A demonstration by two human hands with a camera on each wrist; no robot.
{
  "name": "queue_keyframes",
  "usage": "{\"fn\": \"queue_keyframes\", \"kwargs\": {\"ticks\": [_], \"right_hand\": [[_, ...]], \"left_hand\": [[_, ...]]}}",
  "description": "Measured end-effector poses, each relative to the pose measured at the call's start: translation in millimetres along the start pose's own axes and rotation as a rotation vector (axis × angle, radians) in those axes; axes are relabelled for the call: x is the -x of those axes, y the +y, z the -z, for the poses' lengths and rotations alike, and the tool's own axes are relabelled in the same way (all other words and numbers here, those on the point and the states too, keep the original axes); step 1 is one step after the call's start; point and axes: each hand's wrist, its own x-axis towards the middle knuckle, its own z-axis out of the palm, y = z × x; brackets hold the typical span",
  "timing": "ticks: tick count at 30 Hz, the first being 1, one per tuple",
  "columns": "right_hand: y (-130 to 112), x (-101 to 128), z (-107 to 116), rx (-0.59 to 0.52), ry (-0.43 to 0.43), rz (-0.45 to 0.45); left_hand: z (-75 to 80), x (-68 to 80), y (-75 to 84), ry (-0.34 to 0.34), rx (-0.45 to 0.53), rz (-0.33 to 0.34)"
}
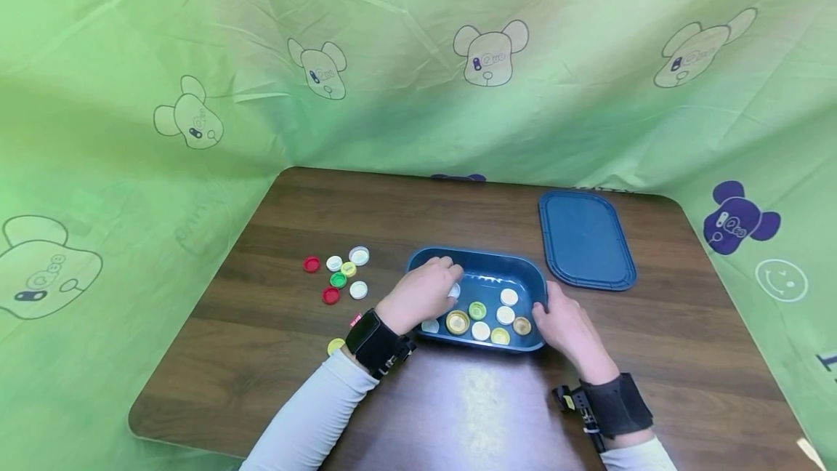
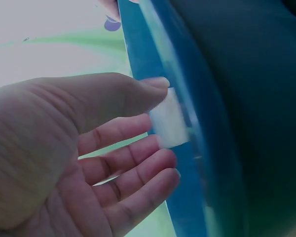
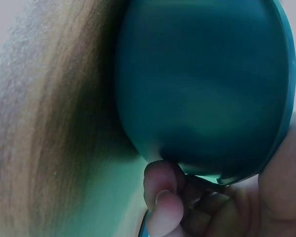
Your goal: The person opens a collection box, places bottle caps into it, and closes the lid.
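Observation:
A blue oblong container (image 1: 487, 276) sits mid-table with several bottle caps inside, white, yellow and green. My left hand (image 1: 439, 286) reaches over its left end and pinches a white cap (image 1: 454, 291) between thumb and forefinger. The left wrist view shows that white cap (image 2: 168, 121) against the container's rim (image 2: 153, 54), with the other fingers (image 2: 138, 175) relaxed. My right hand (image 1: 561, 317) grips the container's right end. In the right wrist view its fingers (image 3: 163, 197) curl under the container's rim (image 3: 278, 133).
A cluster of loose caps (image 1: 338, 279), red, white, yellow and green, lies on the table left of the container. A lone yellow cap (image 1: 336, 345) lies by my left wrist. The blue lid (image 1: 585, 238) rests at the back right. Green sheeting walls in the table.

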Motion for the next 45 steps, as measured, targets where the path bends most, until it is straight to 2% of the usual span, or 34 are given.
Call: {"fn": "queue_keyframes", "kwargs": {"ticks": [9,15,25,31,40,45], "right_hand": [[0,1,-1,0.002,0.015,0.022],[1,2,-1,0.006,0.015,0.018],[0,1,1,0.014,-0.002,0.01],[0,1,0,0.018,0.0,0.013],[0,0,0,0.008,-0.008,0.006],[0,0,0,0.006,-0.008,0.004]], "left_hand": [[4.5,8.2,-4.7,0.033,0.016,0.018],[10.5,19.0,-10.5,0.073,0.027,0.02],[17.5,46.8,-26.4,0.098,0.076,0.119],[13.8,63.6,-40.2,0.143,0.079,0.177],[6.5,86.9,-60.6,0.19,0.076,0.206],[1.1,98.6,-68.3,0.185,0.088,0.222]]}}
